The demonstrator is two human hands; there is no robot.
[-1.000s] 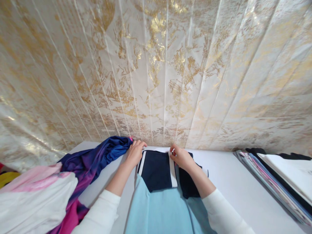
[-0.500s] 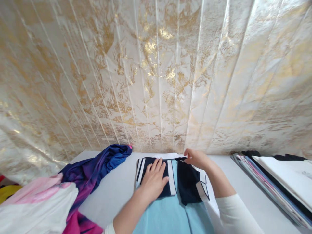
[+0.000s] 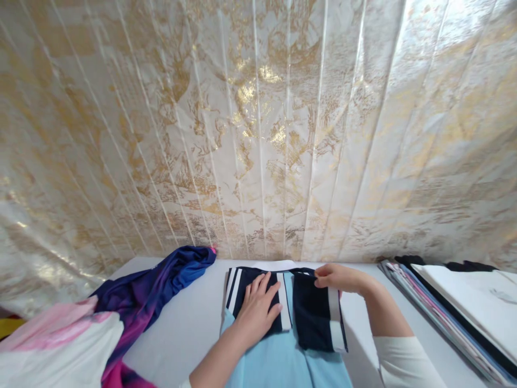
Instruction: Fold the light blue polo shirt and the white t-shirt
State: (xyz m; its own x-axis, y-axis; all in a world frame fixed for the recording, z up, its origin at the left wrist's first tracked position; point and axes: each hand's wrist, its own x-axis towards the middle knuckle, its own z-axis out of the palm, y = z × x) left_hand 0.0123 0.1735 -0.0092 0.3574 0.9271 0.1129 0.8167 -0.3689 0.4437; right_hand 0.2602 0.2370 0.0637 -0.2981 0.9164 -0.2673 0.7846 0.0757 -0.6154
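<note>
Straightened since half a second ago, the right navy sleeve lies flatter over the light-blue shirt on the worktop, top edge pinched by the right hand. The left hand rests flat on the left navy sleeve. Both sleeves look turned in; the body seems not yet folded lengthwise.

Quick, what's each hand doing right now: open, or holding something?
Left hand: open, spread on the garment.
Right hand: closed, pinching the garment's dark part near its far edge.

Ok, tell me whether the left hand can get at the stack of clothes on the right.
Probably not directly: the left hand lies on the garment, and the right arm is between it and the stack.
</note>
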